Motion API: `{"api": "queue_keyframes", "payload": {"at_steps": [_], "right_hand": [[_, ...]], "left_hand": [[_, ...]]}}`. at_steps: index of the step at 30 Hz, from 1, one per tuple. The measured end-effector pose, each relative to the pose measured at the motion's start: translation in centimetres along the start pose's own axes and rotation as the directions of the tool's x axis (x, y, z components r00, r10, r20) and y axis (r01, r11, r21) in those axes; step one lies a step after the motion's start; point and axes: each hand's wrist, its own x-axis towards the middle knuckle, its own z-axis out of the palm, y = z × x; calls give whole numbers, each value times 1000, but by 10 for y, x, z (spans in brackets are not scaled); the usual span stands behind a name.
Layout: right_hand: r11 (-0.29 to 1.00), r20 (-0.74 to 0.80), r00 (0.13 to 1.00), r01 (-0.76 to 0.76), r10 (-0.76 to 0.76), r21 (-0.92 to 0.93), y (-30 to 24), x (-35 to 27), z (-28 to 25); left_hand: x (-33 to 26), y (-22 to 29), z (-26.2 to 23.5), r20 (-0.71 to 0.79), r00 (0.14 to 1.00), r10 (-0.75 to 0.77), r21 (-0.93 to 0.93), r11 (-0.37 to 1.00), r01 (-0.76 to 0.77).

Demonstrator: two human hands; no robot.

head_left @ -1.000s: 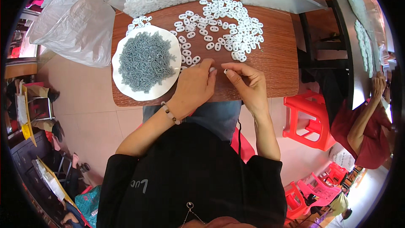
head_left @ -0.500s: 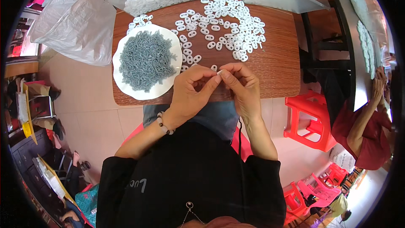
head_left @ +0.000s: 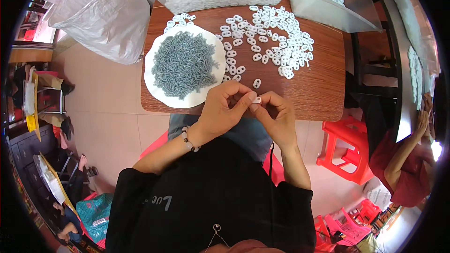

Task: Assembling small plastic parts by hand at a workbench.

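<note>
A small white oval plastic piece is near the centre of the frame, above the front edge of the table. The left hand and the right hand meet there, and both pinch it between thumb and forefinger, with the fingertips very close together. Just above them, a single white two-holed piece lies on the brown wood-grain table. To the left stands a white wavy-rimmed plate, which bears a heap of grey-blue tube-shaped beads. In the upper right part of the table there is a loose pile of white two-holed pieces. On the left wrist is a bracelet of round beads. The person's black short-sleeved shirt, at the lower middle, has pale grey letters on its front. At the lower right, beyond a red plastic stool, a white sack carries dark print, too small to read. At the lower left, a teal patterned cloth shows a white label.
</note>
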Motion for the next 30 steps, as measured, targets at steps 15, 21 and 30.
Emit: {"api": "queue_keyframes", "payload": {"at_steps": [15,21,30], "right_hand": [[833,164,955,295,-246,-469,-16,4,-5],[771,336,914,380,-229,-510,-27,8,-11],[979,-6,984,176,-178,-104,-1,2,11]], "left_hand": [[-6,14,-6,41,998,-47,-5,999,47],[-7,13,-17,168,976,-138,-73,986,152],[-11,15,-7,-29,964,-263,-340,910,238]]}}
